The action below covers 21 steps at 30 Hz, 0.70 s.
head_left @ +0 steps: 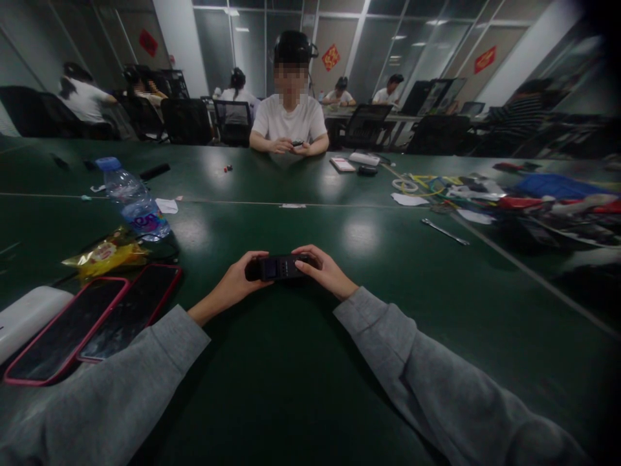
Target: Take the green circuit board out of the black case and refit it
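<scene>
A small black handheld device (285, 266) with a little dark screen and a group of buttons is held sideways just above the green table; its exact kind is not clear. My left hand (242, 275) grips its left end, thumb below and fingers above. At the right end, my right hand (327, 268) is closed round it, with the thumb on its front face near the buttons and the forefinger along the top edge.
Two red-cased phones (68, 330), a white power bank (29, 317), a yellow snack packet (109, 255) and a tilted plastic bottle (133, 200) lie to the left. On the right are a wrench (444, 232) and heaped cables (436, 184). Across the table sits a person (290, 120) holding a small dark object.
</scene>
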### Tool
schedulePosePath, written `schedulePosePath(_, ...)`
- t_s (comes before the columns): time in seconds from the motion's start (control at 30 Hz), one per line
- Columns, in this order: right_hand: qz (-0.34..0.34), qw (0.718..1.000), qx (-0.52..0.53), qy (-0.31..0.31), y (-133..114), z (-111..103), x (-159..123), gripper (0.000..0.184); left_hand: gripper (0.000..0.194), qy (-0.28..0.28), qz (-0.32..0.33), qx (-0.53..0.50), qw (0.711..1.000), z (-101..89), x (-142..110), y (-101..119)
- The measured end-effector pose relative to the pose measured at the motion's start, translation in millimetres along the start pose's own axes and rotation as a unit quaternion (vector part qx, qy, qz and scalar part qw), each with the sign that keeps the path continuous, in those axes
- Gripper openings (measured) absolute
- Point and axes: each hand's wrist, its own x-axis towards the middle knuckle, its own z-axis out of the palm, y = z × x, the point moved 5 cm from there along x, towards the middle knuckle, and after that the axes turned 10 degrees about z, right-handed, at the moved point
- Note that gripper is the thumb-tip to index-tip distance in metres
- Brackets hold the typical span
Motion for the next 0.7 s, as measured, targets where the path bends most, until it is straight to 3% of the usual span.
schedulePosePath(0.2,-0.038,0.997,-0.058,-0.031,-5.8,6.9,-4.2,0.070,0.053,0.000,0.003,0.019,1.000,1.0,1.2,0.1)
schedulePosePath(0.37,-0.072,0.994,-0.075,-0.017,-9.2,7.7,-6.4,0.053,0.052,-0.006,-0.020,0.023,1.000,-0.5,0.0,3.0)
schedulePosePath(0.5,-0.061,0.997,-0.048,-0.018,-8.7,6.3,-5.0,0.051,0.050,-0.004,-0.035,0.022,0.999,-0.4,-1.8,6.0)
schedulePosePath(0.7,-0.040,0.999,-0.001,-0.005,-6.8,8.3,-3.0,0.053,0.050,0.016,-0.052,-0.109,0.993,1.5,0.1,5.9)
